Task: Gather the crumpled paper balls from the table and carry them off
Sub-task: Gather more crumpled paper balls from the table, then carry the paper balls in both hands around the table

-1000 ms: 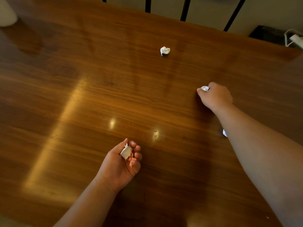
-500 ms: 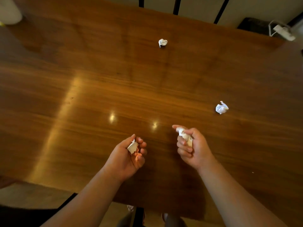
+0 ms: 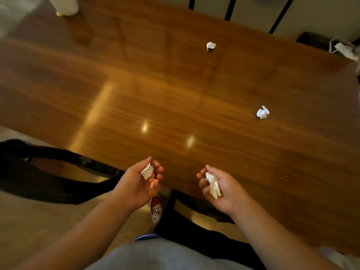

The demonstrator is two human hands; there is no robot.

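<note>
We are holding both hands palm-up at the near edge of the table, side by side but apart. Our left hand is cupping loosely, fingers curled halfway, and is cradling a white paper wad with a smaller orange scrap lying just below it in the palm. Our right hand is likewise half-curled, the thumb arching over a crumpled white paper ball that is resting along the palm. Neither hand is clenching tight; the paper is sitting in the hollow of each. Working outward across the wooden table: a second loose paper ball is lying at roughly two o'clock from our right hand, well apart from it, and a third ball is sitting farther off toward twelve o'clock, near the far edge. Both are resting free on the bare wood. At about eleven o'clock, at the far left corner, a white cylindrical object is standing, its top cut off by the frame. Below the hands, at six o'clock, a red-and-white shoe is showing on the floor beside a dark chair frame.
</note>
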